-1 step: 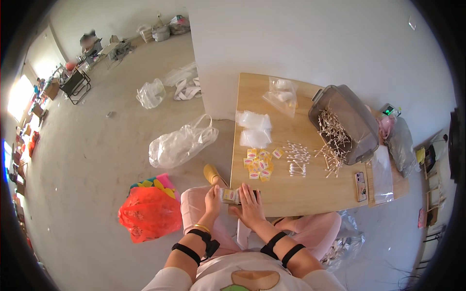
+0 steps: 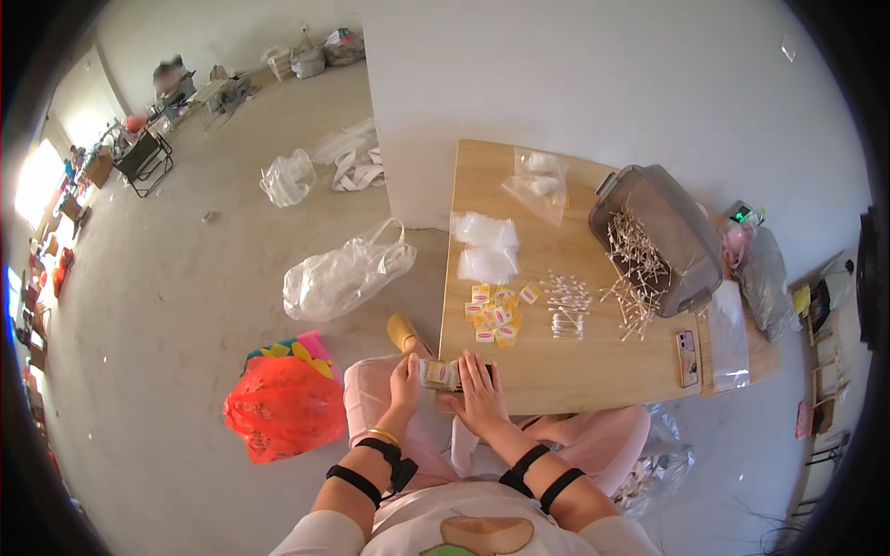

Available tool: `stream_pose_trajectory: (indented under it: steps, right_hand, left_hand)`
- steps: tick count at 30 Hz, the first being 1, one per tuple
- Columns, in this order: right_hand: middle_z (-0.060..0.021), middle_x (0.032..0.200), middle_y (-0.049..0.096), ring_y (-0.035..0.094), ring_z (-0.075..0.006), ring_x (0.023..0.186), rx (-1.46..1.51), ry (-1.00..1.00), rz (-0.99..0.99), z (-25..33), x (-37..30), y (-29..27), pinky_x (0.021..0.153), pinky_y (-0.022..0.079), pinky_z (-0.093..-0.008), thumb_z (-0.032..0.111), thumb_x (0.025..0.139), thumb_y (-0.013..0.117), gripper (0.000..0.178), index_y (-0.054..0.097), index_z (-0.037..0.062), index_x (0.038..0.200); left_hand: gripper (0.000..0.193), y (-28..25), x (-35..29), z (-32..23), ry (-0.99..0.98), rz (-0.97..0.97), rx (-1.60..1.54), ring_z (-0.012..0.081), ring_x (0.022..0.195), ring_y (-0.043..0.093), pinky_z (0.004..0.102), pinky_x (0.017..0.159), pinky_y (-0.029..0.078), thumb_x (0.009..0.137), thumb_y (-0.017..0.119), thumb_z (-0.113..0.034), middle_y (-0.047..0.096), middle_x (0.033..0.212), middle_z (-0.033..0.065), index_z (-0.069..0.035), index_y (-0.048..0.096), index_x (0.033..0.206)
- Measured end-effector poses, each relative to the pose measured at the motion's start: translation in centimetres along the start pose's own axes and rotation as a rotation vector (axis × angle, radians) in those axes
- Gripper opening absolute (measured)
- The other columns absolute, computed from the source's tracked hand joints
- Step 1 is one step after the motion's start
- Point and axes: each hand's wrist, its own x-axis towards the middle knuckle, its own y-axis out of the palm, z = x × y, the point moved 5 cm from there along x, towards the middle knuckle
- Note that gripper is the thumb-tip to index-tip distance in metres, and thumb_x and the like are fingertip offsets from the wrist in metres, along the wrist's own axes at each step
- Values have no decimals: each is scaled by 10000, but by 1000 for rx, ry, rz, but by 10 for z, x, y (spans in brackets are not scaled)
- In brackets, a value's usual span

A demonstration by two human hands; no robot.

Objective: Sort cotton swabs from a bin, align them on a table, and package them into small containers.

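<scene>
At the table's near left corner, my left hand grips one end of a small clear plastic bag. Inside it show a yellow and white label card and what look like white cotton swab tips. My right hand lies over the bag's other end with fingers stretched out and thumb apart. Under those fingers a dark object pokes out, mostly covered, its kind hidden. Just beyond my hands lies a loose pile of yellow and white label cards. Beside it are several rows of cotton swabs.
A grey plastic bin lies tipped, loose swabs spilling out. Clear bags sit farther back on the wooden table. A phone lies at right. A red bag and a clear bag rest on the floor.
</scene>
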Motion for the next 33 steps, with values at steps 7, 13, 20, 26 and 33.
stream_pose_trajectory:
  steps: [7,13,20,26,33]
  right_hand:
    - [-176,1628,177,167,-328,1511,-114,-136,-7,-6,9,-2,1213,111,-548,580,943,484,897,204,-19,1548]
    - [-177,1628,179,145,-330,1517,105,-16,-95,10,14,10,1215,120,-537,551,908,563,920,211,-3,1553]
    - [-219,1477,382,421,-377,1322,232,113,-62,-10,7,-7,1136,298,-524,308,869,690,776,338,18,1498]
    - [-195,1327,519,597,-234,1111,818,368,-13,-26,9,46,944,486,-338,13,837,600,629,427,-10,1441]
    - [-119,1224,636,595,-195,1142,1200,464,181,-10,22,39,994,447,-305,-73,818,489,570,500,-54,1387]
  left_hand:
    - [432,-8,0,-12,42,-44,31,229,711,605,377,702,472,1046,469,-368,634,757,144,13,641,936]
    - [400,-2,-3,-20,147,-141,93,418,771,611,442,712,470,1044,461,-336,622,823,261,11,616,918]
    - [451,-12,-2,-8,49,-54,-30,282,621,602,382,592,480,1054,437,-400,609,712,153,-9,593,892]
    - [447,12,-13,-1,-101,43,-167,123,546,546,294,492,458,1061,408,-443,547,663,53,-45,549,916]
    - [422,2,-17,-1,-108,-12,-121,151,619,605,320,538,491,1057,420,-440,603,734,86,-47,549,975]
